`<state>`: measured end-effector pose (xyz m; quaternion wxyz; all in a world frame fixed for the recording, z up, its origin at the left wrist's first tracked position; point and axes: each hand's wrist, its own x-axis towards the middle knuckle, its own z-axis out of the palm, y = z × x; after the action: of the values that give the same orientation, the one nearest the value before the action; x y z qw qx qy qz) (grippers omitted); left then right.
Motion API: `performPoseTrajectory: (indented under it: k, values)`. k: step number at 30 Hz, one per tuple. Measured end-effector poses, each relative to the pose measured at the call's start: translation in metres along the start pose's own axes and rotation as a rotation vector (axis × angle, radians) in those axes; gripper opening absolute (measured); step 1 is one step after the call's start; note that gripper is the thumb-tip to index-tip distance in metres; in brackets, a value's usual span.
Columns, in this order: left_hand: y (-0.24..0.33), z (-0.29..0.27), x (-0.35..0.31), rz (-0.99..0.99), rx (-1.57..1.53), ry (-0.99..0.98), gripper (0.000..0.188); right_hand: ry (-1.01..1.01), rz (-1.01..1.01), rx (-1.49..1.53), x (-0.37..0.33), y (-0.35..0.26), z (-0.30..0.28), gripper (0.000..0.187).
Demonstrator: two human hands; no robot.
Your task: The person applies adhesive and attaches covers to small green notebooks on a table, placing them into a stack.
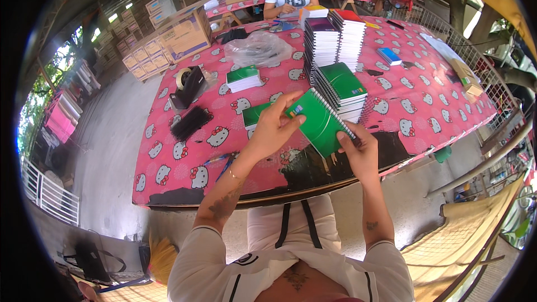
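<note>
While the left hand (278, 126) and right hand (361, 150) grasp a green notebook (320, 122) over the pink table's (268, 176) near side, notebook stacks (349, 45) stand just beyond; a tape dispenser (189, 88) sits left.

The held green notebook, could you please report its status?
Left hand, right hand gripping green notebook. Held above table. Notebook stack just beyond.

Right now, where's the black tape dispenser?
Head view: tape dispenser on the left side of the pink table, left of a small green notebook stack.
</note>
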<state>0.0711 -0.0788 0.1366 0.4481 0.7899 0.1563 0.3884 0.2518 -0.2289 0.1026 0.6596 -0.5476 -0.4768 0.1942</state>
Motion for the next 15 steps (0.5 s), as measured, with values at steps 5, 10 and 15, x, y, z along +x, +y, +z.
performPoseTrajectory:
  k: [5, 10, 15]
  values:
    - [0.024, 0.022, 0.044, 0.104, -0.150, 0.129, 0.051, 0.162, -0.057, 0.071, 0.031, -0.026, -0.013, 0.029]
    - [0.014, 0.034, 0.111, 0.204, -0.015, 0.229, 0.034, 0.263, -0.179, -0.031, 0.083, -0.040, -0.021, 0.031]
    - [-0.047, 0.045, 0.160, 0.283, 0.586, 0.230, 0.026, 0.210, -0.183, -0.576, 0.129, 0.024, -0.051, 0.036]
